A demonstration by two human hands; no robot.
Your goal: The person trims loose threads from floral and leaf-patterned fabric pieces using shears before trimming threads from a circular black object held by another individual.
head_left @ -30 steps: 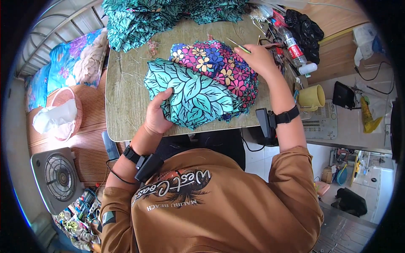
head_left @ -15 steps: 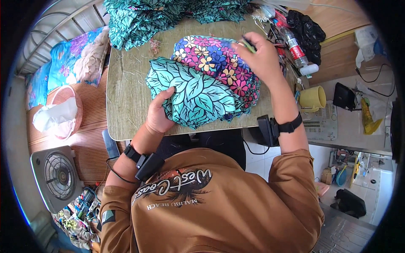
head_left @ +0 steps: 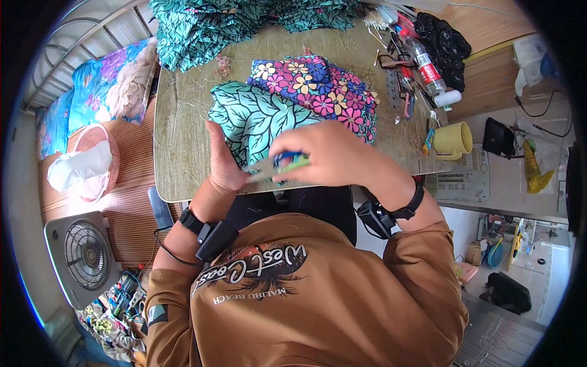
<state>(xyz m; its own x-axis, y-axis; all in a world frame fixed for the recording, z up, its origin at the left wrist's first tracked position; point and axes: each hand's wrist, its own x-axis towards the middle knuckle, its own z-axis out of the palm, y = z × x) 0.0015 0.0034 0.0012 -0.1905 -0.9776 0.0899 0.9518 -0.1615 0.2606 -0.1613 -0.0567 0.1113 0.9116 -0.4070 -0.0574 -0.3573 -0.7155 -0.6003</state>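
Note:
A teal cloth piece with a black leaf print (head_left: 244, 113) lies folded on the table in front of me. Behind it, partly underneath, is a flowered cloth in pink, blue and yellow (head_left: 342, 95). At the near left edge of the leaf cloth is my left hand (head_left: 225, 165), its thumb stretched up and off the fabric; the other fingers are mostly hidden by the cloth. My right hand (head_left: 327, 153) is closed around small thread snips (head_left: 296, 164) with green and blue handles. Their blurred metal blades point left, close to my left palm, over the cloth's near edge.
More leaf-print cloth (head_left: 202, 30) is heaped along the table's far edge (head_left: 160, 122). At the right lie tools, a plastic bottle (head_left: 428, 67), a black bag (head_left: 449, 46) and a yellow mug (head_left: 452, 139). A pink basket (head_left: 112, 165) and a fan (head_left: 85, 254) stand at the left.
My right hand has come from the far right of the flowered cloth down to the near edge, bringing the snips. The left thumb has lifted off the leaf cloth.

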